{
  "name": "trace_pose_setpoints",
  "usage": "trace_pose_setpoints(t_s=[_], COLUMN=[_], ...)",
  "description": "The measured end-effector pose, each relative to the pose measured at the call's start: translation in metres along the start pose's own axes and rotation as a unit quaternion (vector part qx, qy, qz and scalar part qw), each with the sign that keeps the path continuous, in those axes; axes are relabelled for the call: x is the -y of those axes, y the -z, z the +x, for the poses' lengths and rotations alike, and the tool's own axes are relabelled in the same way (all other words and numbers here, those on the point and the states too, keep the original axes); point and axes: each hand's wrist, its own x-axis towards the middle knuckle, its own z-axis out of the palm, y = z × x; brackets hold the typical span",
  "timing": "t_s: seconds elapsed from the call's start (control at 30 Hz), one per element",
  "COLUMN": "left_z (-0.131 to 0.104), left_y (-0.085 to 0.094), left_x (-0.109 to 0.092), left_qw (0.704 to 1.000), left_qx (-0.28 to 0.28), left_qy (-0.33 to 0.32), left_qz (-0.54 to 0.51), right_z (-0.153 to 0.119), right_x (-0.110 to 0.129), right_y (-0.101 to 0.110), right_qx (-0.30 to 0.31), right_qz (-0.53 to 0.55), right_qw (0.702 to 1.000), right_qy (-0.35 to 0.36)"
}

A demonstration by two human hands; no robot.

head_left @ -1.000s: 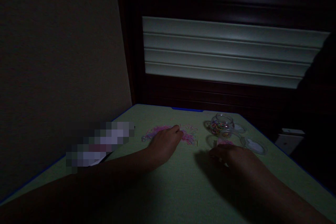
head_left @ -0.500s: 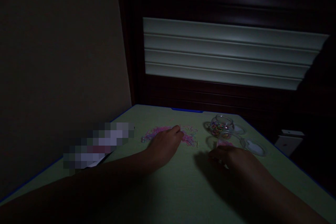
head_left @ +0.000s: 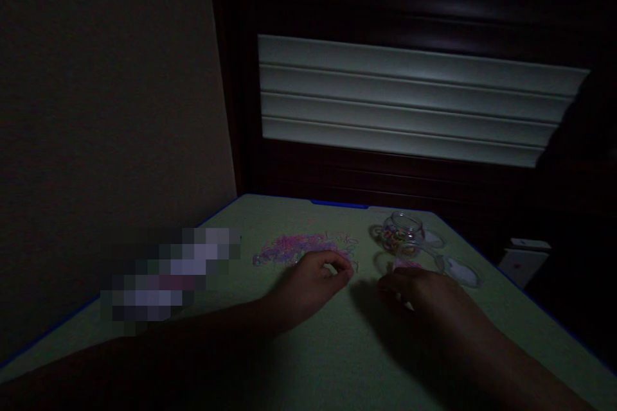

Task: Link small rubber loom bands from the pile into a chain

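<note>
Small elastic bands, pink and purple for the most part, lie in a loose pile (head_left: 296,245) on the pale green table. Just in front of the pile's right end is my left hand (head_left: 308,286), thumb and forefinger pinched together in a ring. Anything between those fingertips is too small and dark to make out. My right hand (head_left: 434,295) is curled against the near side of a clear jar (head_left: 409,262) with pink bands inside. The hand covers much of this jar, and its fingertips are partly in shadow.
Behind stands another clear jar (head_left: 402,236) holding multicoloured bands. Two clear lids (head_left: 463,271) lie to the right of the jars. A blurred-out flat item (head_left: 168,276) is at the table's left. A white box (head_left: 523,263) sits beyond the right edge.
My left hand has drawn back from the pile, toward me and to the right, with its fingertips pinched. The right hand stays at the jar; the view has shifted slightly.
</note>
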Motion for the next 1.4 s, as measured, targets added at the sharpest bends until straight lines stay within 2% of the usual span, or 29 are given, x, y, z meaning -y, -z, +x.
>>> trace_pose_setpoints(t_s=[0.2, 0.4, 0.63, 1.0, 1.23, 1.4], left_z=[-0.003, -0.003, -0.003, -0.004, -0.004, -0.004], left_y=[-0.003, -0.001, -0.005, -0.004, -0.003, -0.004], left_x=[-0.007, -0.013, -0.014, -0.014, -0.016, -0.015], left_qw=[0.982, 0.965, 0.967, 0.97, 0.966, 0.971], left_qx=[0.037, 0.043, 0.06, 0.072, 0.062, 0.065], left_qy=[0.111, 0.099, 0.084, 0.087, 0.092, 0.094], left_qz=[-0.147, -0.238, -0.232, -0.216, -0.231, -0.208], right_z=[-0.001, -0.002, -0.003, 0.0, -0.001, 0.0], right_x=[0.0, 0.003, 0.011, 0.008, 0.001, -0.001], right_y=[-0.001, -0.006, -0.006, -0.011, -0.008, -0.004], right_qx=[-0.01, -0.042, -0.051, -0.076, -0.07, -0.075], right_qz=[0.006, 0.032, 0.059, 0.071, 0.042, -0.03], right_qw=[1.0, 0.998, 0.997, 0.994, 0.996, 0.996], right_qy=[0.008, 0.031, 0.028, 0.028, 0.034, 0.037])
